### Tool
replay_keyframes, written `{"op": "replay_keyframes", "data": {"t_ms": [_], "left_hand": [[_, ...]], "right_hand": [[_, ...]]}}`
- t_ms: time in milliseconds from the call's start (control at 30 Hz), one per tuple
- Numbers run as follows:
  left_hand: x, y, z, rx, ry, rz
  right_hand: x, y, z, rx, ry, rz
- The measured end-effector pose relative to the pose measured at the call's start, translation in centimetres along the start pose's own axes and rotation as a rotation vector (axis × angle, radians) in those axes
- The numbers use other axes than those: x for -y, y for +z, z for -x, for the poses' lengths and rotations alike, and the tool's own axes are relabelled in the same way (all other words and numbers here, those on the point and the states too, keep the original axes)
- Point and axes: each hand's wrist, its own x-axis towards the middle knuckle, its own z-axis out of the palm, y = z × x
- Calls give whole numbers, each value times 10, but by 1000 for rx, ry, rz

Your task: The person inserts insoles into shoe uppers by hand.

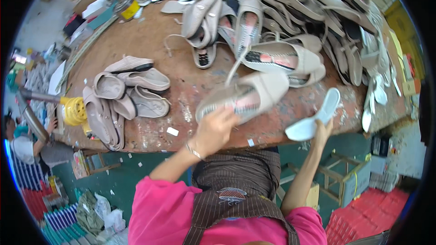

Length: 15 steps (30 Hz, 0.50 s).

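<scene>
Near the table's front edge, my left hand grips a beige shoe by its heel end, fingers at the opening. A patterned lining shows inside that shoe, and the picture is slightly blurred there. To the right, my right hand holds a pale white insole by its edge, tilted upward. Just beyond the held shoe lies another beige shoe, its striped inner sole with pink patches facing up. A loose strap or cord hangs beside it.
A large heap of beige shoes covers the far right of the worktable. Several finished-looking shoes cluster at left. More white insoles lie at right. A yellow tin stands at the back; a person is at far left.
</scene>
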Motion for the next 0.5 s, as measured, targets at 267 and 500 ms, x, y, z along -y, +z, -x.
{"op": "replay_keyframes", "data": {"t_ms": [267,500], "left_hand": [[-18,-3,96,-157,-352,-161],[18,6,117,-312,-891,279]], "right_hand": [[74,1,38,371,56,-63],[96,130,115,985,-921,572]]}}
